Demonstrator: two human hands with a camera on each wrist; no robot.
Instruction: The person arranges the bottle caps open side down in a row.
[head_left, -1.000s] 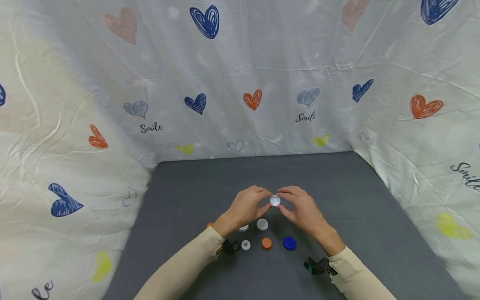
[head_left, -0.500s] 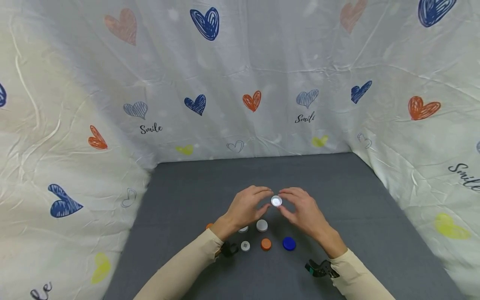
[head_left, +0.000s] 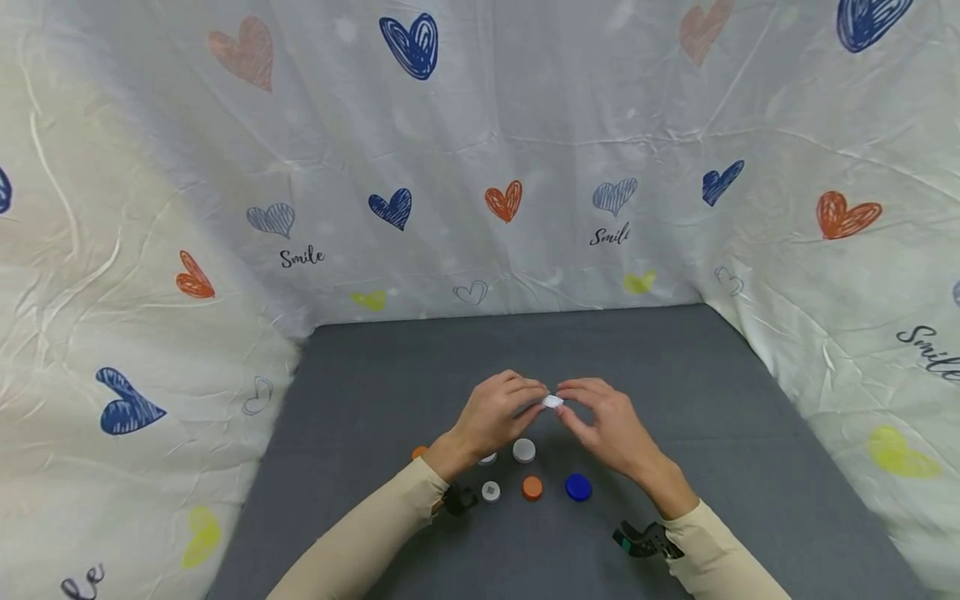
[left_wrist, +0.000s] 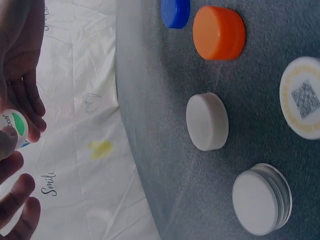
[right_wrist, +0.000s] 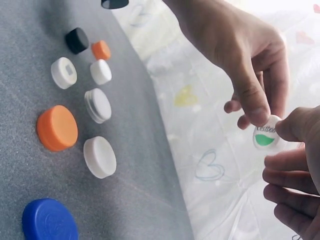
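Note:
Between both hands, above the dark grey table (head_left: pixel 637 350), is a small white bottle cap (head_left: pixel 552 402). Its top, with a green mark and lettering, faces the right wrist view, where the cap (right_wrist: pixel 265 139) is tilted. My left hand (head_left: pixel 498 408) pinches one side of it with the thumb on its edge. My right hand (head_left: pixel 611 423) pinches the opposite side, its thumb also at the rim. In the left wrist view fingertips partly cover the cap (left_wrist: pixel 18 124). Other fingers of both hands are spread loosely away from it.
Several caps lie on the table below the hands: blue (head_left: pixel 578 487), orange (head_left: pixel 532 488), plain white (head_left: pixel 524 451), white with a printed code (head_left: pixel 491 492), and black (right_wrist: pixel 76 40). The left arm partly hides some. A heart-patterned cloth (head_left: pixel 450 150) hangs behind and beside.
The cap between the hands has tipped: its round face showed to the head view earlier, and now it looks narrow and tilted. Both hands stay nearly in place; the caps on the table are unmoved.

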